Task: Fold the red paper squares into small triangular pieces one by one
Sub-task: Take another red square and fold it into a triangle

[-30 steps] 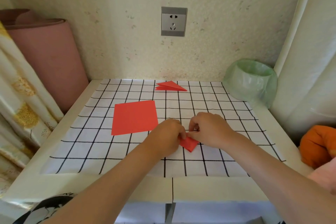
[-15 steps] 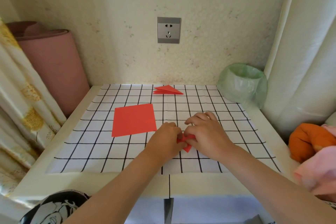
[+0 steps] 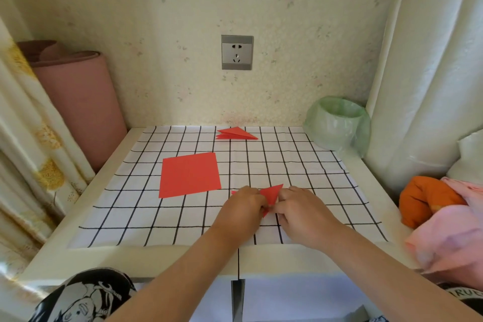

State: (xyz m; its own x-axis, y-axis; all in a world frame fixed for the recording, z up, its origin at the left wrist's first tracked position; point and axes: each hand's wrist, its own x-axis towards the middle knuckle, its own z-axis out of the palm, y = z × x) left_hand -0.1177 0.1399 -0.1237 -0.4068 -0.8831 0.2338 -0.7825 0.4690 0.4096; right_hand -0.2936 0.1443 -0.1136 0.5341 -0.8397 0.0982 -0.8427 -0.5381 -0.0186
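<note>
A small folded red paper piece [image 3: 271, 193] stands up between my two hands near the middle of the checked mat [image 3: 313, 180]. My left hand [image 3: 241, 210] pinches its left side and my right hand [image 3: 303, 213] pinches its right side; its pointed tip sticks up past my fingers. A flat red paper square [image 3: 189, 174] lies on the mat to the left. Finished red triangles [image 3: 235, 134] lie stacked at the mat's far edge.
A green plastic-lined bin [image 3: 338, 127] stands at the table's back right corner. A pink rolled mat [image 3: 75, 102] leans at the left wall. Orange and pink cloth [image 3: 439, 214] lies at the right edge. A wall socket [image 3: 237, 52] sits above the table.
The folded piece, earlier pressed low on the mat under both hands, now is raised with its tip pointing up between my fingers. The camera view has tilted down slightly.
</note>
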